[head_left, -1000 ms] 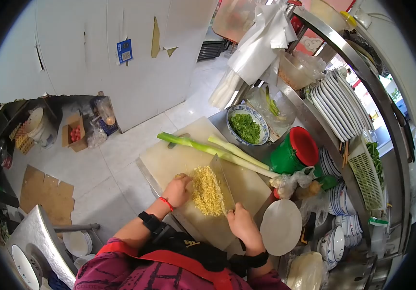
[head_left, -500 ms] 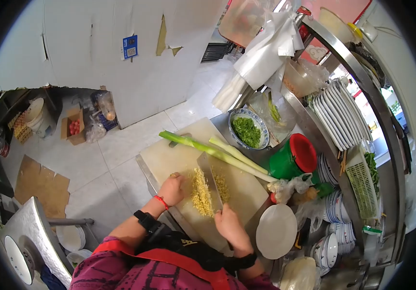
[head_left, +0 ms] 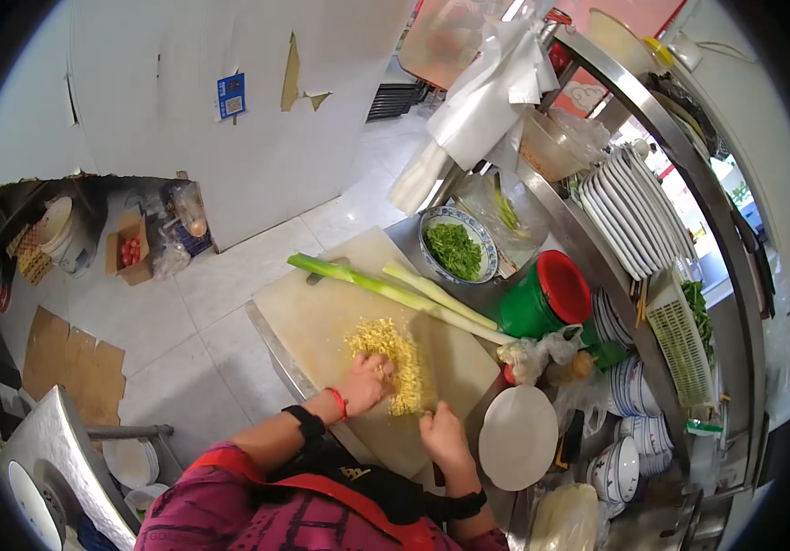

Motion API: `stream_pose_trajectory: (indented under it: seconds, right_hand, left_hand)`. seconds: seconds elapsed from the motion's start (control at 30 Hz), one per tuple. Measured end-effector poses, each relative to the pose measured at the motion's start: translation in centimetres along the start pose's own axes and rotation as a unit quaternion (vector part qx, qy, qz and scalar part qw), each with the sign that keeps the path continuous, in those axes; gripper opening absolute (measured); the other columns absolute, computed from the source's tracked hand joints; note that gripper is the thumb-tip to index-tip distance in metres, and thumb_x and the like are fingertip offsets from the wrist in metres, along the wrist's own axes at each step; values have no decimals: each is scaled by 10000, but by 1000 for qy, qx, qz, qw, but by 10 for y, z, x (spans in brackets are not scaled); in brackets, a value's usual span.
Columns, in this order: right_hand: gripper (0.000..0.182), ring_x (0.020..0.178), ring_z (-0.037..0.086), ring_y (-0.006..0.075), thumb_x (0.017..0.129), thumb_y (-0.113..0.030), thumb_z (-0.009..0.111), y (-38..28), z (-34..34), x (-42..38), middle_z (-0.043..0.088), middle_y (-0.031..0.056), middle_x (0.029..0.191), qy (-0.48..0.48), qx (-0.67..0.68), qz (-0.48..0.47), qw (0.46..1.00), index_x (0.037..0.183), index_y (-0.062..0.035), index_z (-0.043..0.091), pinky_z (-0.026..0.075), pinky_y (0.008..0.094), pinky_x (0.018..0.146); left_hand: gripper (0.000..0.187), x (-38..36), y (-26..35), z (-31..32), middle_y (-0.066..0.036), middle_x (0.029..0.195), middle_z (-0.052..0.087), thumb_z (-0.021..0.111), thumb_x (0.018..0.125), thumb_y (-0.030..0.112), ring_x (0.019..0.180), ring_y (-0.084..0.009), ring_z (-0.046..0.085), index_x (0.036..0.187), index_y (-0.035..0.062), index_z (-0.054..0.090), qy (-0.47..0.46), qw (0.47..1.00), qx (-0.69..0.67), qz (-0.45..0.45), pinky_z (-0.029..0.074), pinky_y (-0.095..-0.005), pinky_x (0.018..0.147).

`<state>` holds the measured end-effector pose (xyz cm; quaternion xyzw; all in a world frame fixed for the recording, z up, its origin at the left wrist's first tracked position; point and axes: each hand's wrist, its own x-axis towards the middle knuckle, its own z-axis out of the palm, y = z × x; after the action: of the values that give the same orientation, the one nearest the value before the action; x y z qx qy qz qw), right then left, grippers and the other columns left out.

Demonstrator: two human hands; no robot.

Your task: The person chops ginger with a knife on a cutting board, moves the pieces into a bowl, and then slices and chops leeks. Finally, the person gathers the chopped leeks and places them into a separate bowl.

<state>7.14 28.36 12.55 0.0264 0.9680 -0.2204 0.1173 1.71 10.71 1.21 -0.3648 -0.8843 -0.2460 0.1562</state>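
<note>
On the cutting board (head_left: 303, 308) lies a pile of finely chopped yellow bits (head_left: 384, 342). My left hand (head_left: 369, 378) touches the left side of the pile, fingers bent against it; whether it grips any bits is hidden. My right hand (head_left: 443, 433) is closed round the handle of a cleaver (head_left: 429, 354), whose blade, blurred by motion, stands along the right side of the pile. Behind the pile, two leek stalks (head_left: 386, 289) lie across the board.
Beyond the board stands a patterned bowl of chopped greens (head_left: 454, 250). To the right are a green container with a red lid (head_left: 562, 286), an oval white plate (head_left: 518, 438) and stacked bowls (head_left: 615, 473). A metal shelf (head_left: 638, 96) holds plates.
My left hand has moved right, from the board onto the pile's edge. The yellow bits, earlier partly split by the blade, are now gathered left of the cleaver. The view has shifted slightly.
</note>
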Motion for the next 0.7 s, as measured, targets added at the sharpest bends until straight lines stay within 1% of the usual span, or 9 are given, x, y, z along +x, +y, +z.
stream_pose_trajectory:
  seconds: [0.03,0.1,0.17,0.27,0.37,0.5,0.53,0.6,0.7]
  right_hand:
    - [264,831,537,491,841,-183,452,-7,-1,0,559,337,859,-19,5,-16,1000,903,73,473,420,513,758]
    - [266,847,537,489,842,-185,447,-17,-10,0,556,344,871,-33,-4,-21,999,923,67,472,420,515,755]
    - [265,846,536,488,848,-188,440,-26,-20,-5,557,337,863,-31,-1,-37,999,923,63,477,423,515,749]
    - [268,847,540,483,856,-189,435,-12,10,15,559,332,853,-39,-4,-59,998,926,66,480,429,509,749]
    - [266,838,547,476,852,-186,440,-25,-16,12,560,330,850,-49,-26,-82,995,920,68,481,438,500,744]
    - [267,839,549,476,850,-177,439,-8,26,22,562,332,851,-49,-34,-51,997,928,74,483,437,503,753]
    - [267,839,549,476,850,-177,439,-18,13,19,562,332,851,-47,-29,-48,997,928,74,483,437,503,753]
    - [270,845,545,484,849,-172,437,-31,-16,14,564,335,850,-68,-20,-81,994,939,78,485,436,508,764]
    - [265,838,548,486,838,-163,445,-25,4,14,564,338,843,-49,28,-77,995,934,80,490,438,514,765]
  left_hand:
    - [177,10,-2,-8,0,1024,515,671,653,258,1032,-208,419,823,211,669,38,997,66,-17,307,-410,863]
    - [119,21,-6,-27,-2,976,523,670,645,236,1028,-220,419,754,190,664,18,998,34,-50,303,-420,854]
    - [107,20,-14,-40,-8,970,520,671,638,230,1014,-233,419,735,184,662,89,991,-31,-92,306,-423,835]
    - [108,10,-28,-39,-12,948,535,675,631,236,994,-243,428,720,178,656,57,987,-35,-145,304,-415,821]
    - [116,1,-33,-43,-8,897,557,678,639,250,960,-240,447,718,168,652,37,981,-62,-181,302,-410,817]
    - [139,-3,-29,-57,-12,841,599,681,663,261,917,-230,483,744,153,647,-2,965,-121,-234,302,-408,823]
    - [139,-5,-31,-57,-12,841,599,681,663,261,917,-230,483,744,153,647,-6,966,-120,-231,302,-408,823]
    - [143,-12,-33,-53,-30,837,616,676,683,250,931,-230,501,777,146,644,32,962,-137,-235,304,-407,840]
    - [157,-17,-36,-53,-44,841,623,675,692,235,966,-243,505,806,131,641,25,956,-151,-250,320,-401,850]
